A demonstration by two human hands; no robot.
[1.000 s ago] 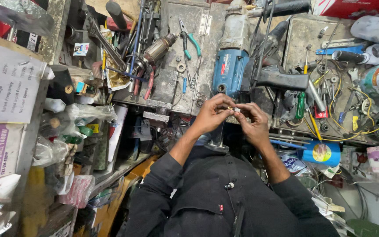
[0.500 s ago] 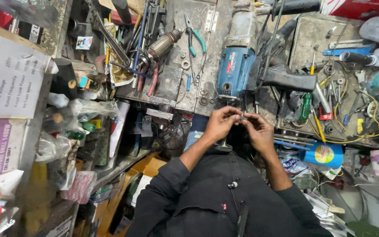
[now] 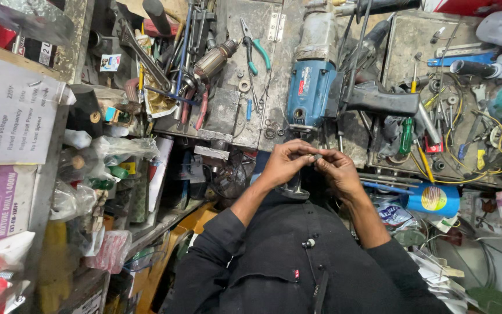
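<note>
Both hands meet just below the bench edge: the left hand and the right hand pinch a small metal part between their fingertips, too small to tell what it is. Just above them on the cluttered bench lies a blue power drill with a black handle, with teal-handled pliers to its left. A green screwdriver and yellow wires lie to the right, and a blue can sits near the right forearm.
</note>
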